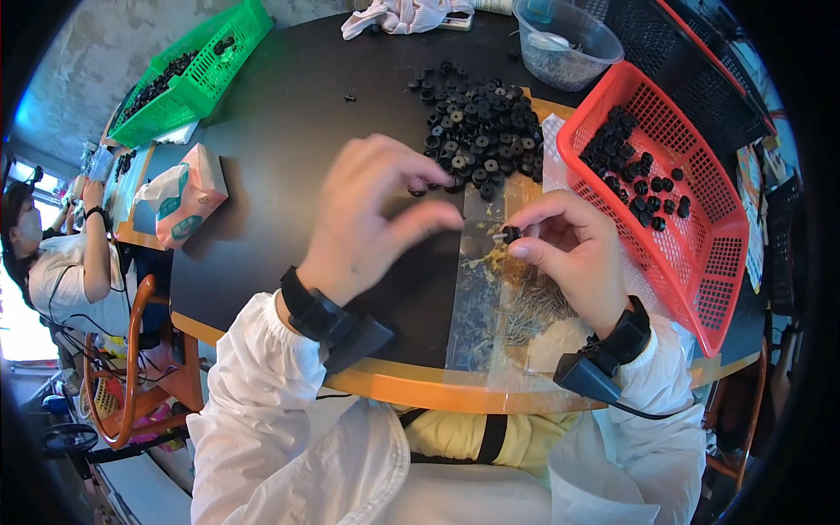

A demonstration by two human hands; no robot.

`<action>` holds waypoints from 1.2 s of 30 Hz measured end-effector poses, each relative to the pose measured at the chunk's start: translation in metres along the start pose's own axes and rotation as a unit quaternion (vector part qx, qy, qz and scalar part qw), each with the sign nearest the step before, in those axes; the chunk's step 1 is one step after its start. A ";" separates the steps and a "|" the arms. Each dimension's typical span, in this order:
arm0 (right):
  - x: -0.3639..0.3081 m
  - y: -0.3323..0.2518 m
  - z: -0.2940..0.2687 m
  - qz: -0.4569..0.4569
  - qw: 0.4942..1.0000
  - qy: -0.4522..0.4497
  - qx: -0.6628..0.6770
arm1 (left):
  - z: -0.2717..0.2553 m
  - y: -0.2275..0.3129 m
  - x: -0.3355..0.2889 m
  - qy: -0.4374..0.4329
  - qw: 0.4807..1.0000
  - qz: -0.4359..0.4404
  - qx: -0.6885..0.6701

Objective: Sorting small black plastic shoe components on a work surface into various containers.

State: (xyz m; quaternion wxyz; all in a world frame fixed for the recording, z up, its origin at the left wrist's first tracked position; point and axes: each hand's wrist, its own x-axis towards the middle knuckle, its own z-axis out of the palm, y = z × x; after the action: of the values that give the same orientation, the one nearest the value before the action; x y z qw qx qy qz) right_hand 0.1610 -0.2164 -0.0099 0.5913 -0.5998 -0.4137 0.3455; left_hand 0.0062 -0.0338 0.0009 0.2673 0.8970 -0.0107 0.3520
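My right hand [573,241] pinches a small round black plastic knob [512,234] between thumb and fingers. A thin metal pin sticks out of the knob toward the left. My left hand [372,214], slightly blurred, hovers at the near left edge of a heap of black round parts [481,127] with holes in their middles. Its thumb stands well apart from its fingers, and the fingertips reach the heap's edge. Below my right hand lies a pile of thin metal pins [538,302] on a clear plastic sheet [477,324].
A red basket [700,254] with several finished-looking black knobs stands on the right. Behind it are a clear bowl [569,66] and a black crate [674,70]. At left are a tissue pack [192,197], a green basket [188,96] and a seated person [79,271]. A cloth [407,16] lies at the back.
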 end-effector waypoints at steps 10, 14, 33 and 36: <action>-0.002 0.000 -0.003 -0.041 0.999 -0.016 -0.028 | -0.004 -0.027 -0.011 -0.043 0.976 -0.138 0.164; -0.002 0.000 -0.002 -0.023 0.999 -0.014 -0.021 | -0.006 -0.024 -0.012 -0.059 0.968 -0.171 0.175; -0.004 -0.006 -0.003 -0.179 0.965 0.038 -0.188 | 0.021 0.024 -0.004 -0.067 0.994 -0.052 -0.062; -0.003 -0.001 -0.001 -0.168 0.972 0.039 -0.159 | 0.023 0.023 -0.009 -0.052 0.992 -0.077 -0.091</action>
State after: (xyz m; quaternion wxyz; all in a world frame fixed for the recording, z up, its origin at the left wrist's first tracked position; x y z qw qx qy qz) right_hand 0.1607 -0.2193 -0.0093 0.5538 -0.6208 -0.5351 0.1473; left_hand 0.0086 -0.0662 -0.0079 0.3728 0.8843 0.0124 0.2808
